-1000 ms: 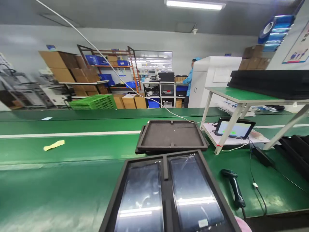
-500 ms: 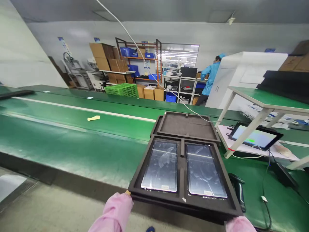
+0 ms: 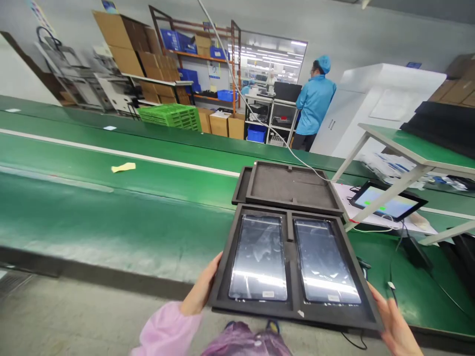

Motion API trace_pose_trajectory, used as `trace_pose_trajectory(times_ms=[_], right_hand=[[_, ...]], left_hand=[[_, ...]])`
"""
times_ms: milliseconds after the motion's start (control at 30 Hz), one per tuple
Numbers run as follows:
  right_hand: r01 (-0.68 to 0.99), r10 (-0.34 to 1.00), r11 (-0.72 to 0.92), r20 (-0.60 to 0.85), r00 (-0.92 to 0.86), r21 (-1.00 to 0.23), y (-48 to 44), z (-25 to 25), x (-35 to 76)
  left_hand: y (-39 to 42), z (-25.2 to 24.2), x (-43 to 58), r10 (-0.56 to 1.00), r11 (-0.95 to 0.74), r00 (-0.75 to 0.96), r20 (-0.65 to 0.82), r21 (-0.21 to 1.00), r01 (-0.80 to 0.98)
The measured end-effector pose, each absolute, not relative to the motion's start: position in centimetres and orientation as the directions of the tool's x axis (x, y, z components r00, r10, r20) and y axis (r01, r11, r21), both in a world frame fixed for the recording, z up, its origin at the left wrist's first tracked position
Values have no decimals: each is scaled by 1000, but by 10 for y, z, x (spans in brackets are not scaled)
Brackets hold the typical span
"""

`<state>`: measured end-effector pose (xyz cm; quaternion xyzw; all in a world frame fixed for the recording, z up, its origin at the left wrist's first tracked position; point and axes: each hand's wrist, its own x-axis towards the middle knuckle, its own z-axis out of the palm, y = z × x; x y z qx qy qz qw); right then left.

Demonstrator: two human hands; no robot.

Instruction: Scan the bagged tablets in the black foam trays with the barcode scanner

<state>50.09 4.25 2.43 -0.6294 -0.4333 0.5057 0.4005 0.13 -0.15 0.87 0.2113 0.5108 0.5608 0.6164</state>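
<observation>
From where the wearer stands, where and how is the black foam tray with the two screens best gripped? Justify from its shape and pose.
Grip the black foam tray at its two long side rims, one hand from each side, as the left hand and right hand do. It is wide and flat, and the two screens lie loose in shallow pockets, so opposed side grips probably keep it level.

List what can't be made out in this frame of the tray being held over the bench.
- Left hand: fingertips hidden under the tray; grip not visible, head view.
- Right hand: cut by the bottom edge, fingers behind the tray corner.
- Labels on the two screens: too small to read.
- Handheld scanner: mostly hidden by the tray.
- Tablet: display text too small, partly crossed by a table leg.
</observation>
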Motion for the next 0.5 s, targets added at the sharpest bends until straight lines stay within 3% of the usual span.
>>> trace_pose_trajectory(times_ms=[133, 300, 400, 500], right_hand=[[148, 921, -386, -374, 107, -910, 52, 55, 482], [105, 965, -238, -223, 139, -965, 80, 67, 463], [79, 974, -211, -202, 105, -974, 92, 62, 463], [80, 957, -287, -281, 77, -955, 92, 54, 469]], left_hand=[[4, 45, 8, 940, 303, -104, -325, 935, -184], [34, 59, 6, 944, 279, -185, -272, 960, 8], [45, 54, 3, 932, 312, -183, -313, 949, -37], [40, 48, 6, 903, 357, -145, -404, 894, -270]])
